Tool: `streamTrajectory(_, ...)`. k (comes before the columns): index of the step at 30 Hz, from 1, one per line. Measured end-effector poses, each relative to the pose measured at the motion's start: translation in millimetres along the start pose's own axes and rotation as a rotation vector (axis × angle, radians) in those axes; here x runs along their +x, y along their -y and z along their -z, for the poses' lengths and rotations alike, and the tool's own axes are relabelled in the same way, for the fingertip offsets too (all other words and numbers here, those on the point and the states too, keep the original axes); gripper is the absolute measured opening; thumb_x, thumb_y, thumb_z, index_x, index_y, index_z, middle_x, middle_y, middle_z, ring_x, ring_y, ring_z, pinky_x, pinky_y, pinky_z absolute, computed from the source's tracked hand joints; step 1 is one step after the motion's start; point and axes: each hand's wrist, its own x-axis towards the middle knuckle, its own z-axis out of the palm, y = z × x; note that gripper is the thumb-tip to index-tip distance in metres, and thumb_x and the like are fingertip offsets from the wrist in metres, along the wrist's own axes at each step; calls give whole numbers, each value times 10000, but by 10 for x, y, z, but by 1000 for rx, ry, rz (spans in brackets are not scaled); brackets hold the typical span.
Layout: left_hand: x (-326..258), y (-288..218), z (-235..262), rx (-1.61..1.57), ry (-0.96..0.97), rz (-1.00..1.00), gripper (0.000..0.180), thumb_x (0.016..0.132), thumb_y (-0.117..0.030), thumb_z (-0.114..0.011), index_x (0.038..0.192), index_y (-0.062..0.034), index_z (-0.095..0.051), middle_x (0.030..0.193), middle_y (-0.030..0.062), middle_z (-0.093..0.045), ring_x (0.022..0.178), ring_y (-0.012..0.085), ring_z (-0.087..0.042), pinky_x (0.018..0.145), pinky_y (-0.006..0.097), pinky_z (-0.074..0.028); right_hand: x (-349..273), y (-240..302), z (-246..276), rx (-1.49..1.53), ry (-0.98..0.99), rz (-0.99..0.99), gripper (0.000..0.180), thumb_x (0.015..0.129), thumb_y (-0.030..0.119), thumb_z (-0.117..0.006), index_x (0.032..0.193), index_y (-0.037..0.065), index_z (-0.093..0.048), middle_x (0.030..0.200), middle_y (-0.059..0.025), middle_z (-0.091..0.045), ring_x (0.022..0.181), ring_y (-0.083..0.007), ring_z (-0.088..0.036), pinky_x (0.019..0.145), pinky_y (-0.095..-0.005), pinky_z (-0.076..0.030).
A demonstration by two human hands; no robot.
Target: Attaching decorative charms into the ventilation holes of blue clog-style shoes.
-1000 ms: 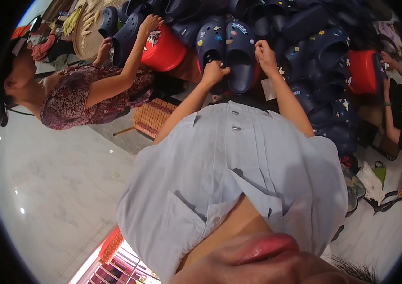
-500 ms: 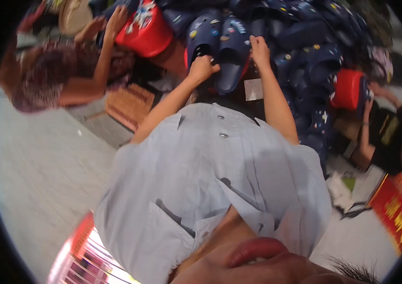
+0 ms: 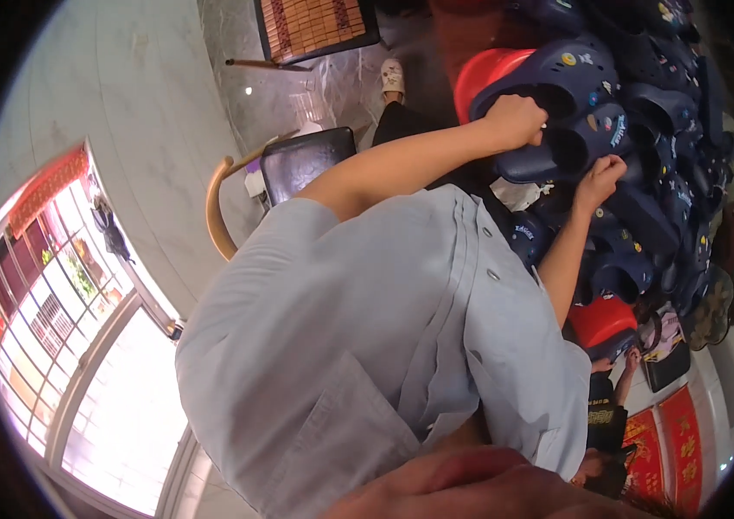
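A pair of navy clogs with colourful charms is held up side by side in front of me at the upper right. My left hand is closed around the heel-side edges where the two clogs meet, its fingertips partly hidden. On the lower clog's outer edge my right hand pinches with bent fingers. Beneath the pair shows part of a red tub. Many more navy clogs lie heaped just beyond and to the right of my hands.
A dark-seated chair with a curved wooden arm stands at my left. Farther off is a seat with a woven mat. A light shoe shows on the floor. Another person works beside a second red tub at lower right.
The view has swung, so my hands and the clogs now sit farther right. The person at the left is out of view, and a gated doorway has come in. Both hands keep hold of the pair.
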Motion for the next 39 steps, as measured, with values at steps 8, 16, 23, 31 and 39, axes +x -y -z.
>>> streamTrajectory(8, 49, 33, -7, -2, -14, -29, 247, 661, -235, -718, 829, -55, -725, 745, 201, -667, 741, 374, -675, 677, 461, -542, -40, -179, -30, 246, 23, 78, 183, 988, 185, -458, 1076, 33, -508, 864, -135, -595, 722, -244, -605, 639, -356, -496)
streamTrajectory(16, 92, 49, 76, 95, 84, -62, 308, 729, -307, -734, 895, -49, -702, 838, 224, -677, 808, 391, -673, 712, 493, -541, -141, -351, -167, 1203, -22, -535, 158, 953, 210, -579, 965, 52, -578, 738, -80, -582, 547, -149, -557, 423, -226, -395)
streamTrajectory(23, 217, -26, 241, 191, 204, -121, 363, 751, -340, -728, 908, -14, -697, 841, 237, -684, 818, 412, -675, 745, 494, -545, 30, -346, 9, 1199, -47, -551, 185, 974, 234, -567, 1032, 59, -550, 854, -108, -645, 665, -184, -618, 545, -257, -466)
streamTrajectory(31, 304, 29, 237, 236, 274, -159, 410, 740, -350, -716, 883, 34, -687, 846, 255, -681, 842, 421, -672, 775, 485, -543, 482, 513, 122, -221, 11, -149, 659, 827, 650, -591, 1113, 62, -506, 912, -231, -687, 869, -401, -680, 764, -506, -519)
streamTrajectory(39, 352, 65, 229, 244, 287, -218, 405, 729, -344, -727, 857, 38, -683, 841, 258, -679, 845, 416, -673, 777, 478, -543, 647, 364, 45, -275, 145, -42, 541, 924, 587, -465, 1086, 72, -506, 930, -260, -683, 927, -444, -660, 776, -547, -512)
